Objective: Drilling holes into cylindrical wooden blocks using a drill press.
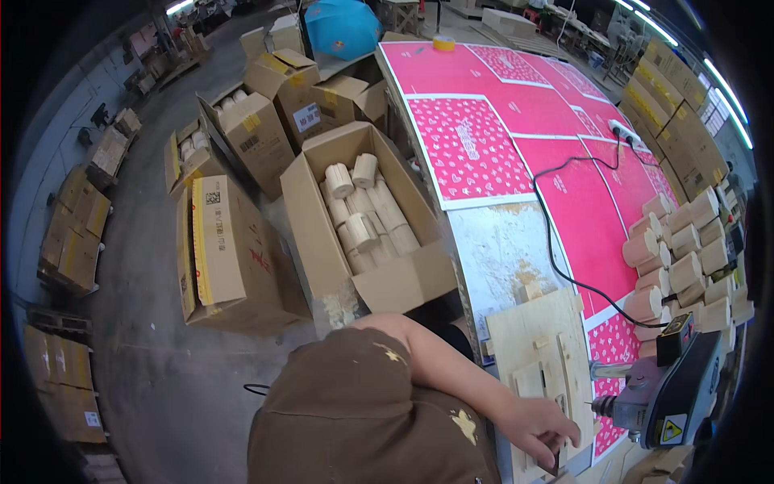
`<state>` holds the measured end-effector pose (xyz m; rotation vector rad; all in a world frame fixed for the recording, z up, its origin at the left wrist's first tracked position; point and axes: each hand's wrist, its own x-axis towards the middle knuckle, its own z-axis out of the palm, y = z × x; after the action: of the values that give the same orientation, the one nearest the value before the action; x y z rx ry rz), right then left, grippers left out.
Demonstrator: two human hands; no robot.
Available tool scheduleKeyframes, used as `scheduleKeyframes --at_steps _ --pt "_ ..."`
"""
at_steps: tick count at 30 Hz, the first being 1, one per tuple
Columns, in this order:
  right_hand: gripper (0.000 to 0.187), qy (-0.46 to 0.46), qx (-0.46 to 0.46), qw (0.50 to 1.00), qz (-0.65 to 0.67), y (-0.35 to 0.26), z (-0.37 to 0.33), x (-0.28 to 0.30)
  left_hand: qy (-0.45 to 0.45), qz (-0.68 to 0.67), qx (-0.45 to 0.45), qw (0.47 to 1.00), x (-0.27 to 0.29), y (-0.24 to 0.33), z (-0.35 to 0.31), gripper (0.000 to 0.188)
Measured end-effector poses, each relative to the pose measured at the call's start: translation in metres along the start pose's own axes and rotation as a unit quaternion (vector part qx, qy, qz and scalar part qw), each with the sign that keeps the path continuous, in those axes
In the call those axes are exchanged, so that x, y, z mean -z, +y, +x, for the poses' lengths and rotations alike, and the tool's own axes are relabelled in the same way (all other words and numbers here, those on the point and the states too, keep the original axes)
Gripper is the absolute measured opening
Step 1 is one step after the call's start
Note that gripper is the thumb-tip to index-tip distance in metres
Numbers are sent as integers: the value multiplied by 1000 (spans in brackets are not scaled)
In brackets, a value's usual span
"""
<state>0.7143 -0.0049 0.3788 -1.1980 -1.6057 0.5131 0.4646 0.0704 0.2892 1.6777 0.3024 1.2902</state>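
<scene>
My left hand (538, 426) reaches across from the brown-sleeved shoulder to the lower right. Its fingers are bent and closed near a small dark brown edge; what they hold, if anything, is mostly hidden. Under and beside the hand lies a pale wooden board (528, 327) with wooden strips fixed on it, one running lengthwise. Just right of the hand a bench drill (673, 391) points its metal chuck (609, 406) toward the board. My right hand does not show.
A table with pink printed sheets (580, 194) carries a black cable (552, 258) and a yellow tape roll (443, 43). Pale wooden cylinders (685, 270) are stacked at right. An open carton (302, 218) holds more cylinders; another carton (234, 250) stands left of it.
</scene>
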Motion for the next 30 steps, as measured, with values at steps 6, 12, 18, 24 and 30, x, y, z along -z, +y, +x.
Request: scheduleKeyframes --at_steps 6,12,18,24,30 --pt "61 36 83 979 180 2 4 -88 154 -93 100 979 -5 12 -7 56" --pt "95 -5 64 987 150 32 -17 -123 210 -48 235 948 14 48 -31 64" --pt "79 -156 160 946 -234 36 23 -104 380 -52 227 895 63 61 -52 53" --pt "35 -107 10 920 -378 88 19 -88 350 54 221 909 86 34 -46 60" --pt "27 -136 -24 937 -321 104 21 -59 279 109 294 908 75 -10 -39 62"
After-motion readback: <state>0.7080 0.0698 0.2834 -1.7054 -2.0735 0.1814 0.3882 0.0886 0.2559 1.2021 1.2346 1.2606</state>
